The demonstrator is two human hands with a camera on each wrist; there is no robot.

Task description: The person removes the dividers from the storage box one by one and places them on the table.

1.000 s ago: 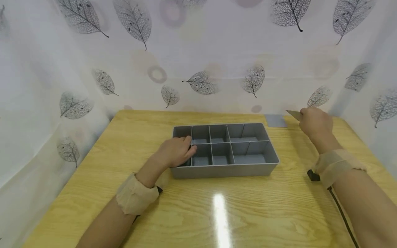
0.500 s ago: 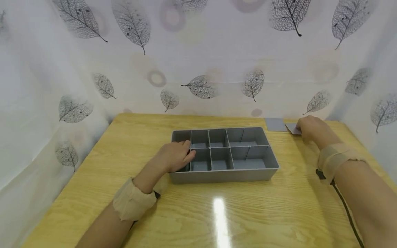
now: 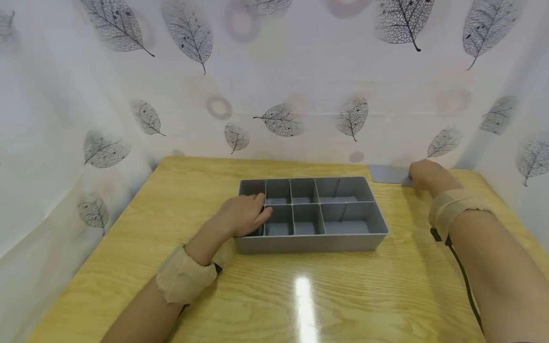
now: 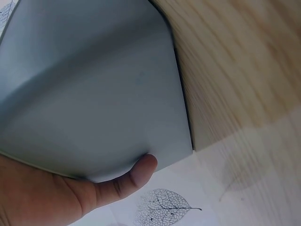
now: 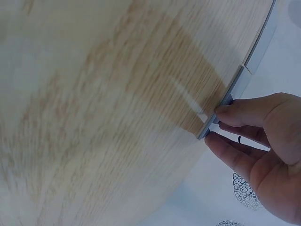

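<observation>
A grey organizer tray [image 3: 310,244] with several compartments stands mid-table in the head view. At its left end, my left hand [image 3: 240,215] grips the tray over the rim. The left wrist view shows the thumb [image 4: 136,176] against the grey wall; the other fingertips are hidden. At the back right, my right hand [image 3: 429,176] holds a thin grey plate [image 3: 401,176] flat on the table. Thumb and fingers pinch its edges in the right wrist view. A second grey plate [image 3: 381,174] lies end to end with it on the left.
The wooden table [image 3: 180,190] ends at the back against a white leaf-print curtain [image 3: 300,71]. A light reflection [image 3: 305,305] crosses the table in front of the tray. A black cable [image 3: 465,281] runs beneath the right forearm.
My right hand has lowered the thin plate from a tilted, raised position onto the table and shifted it left against the other plate. The left hand has stayed on the tray.
</observation>
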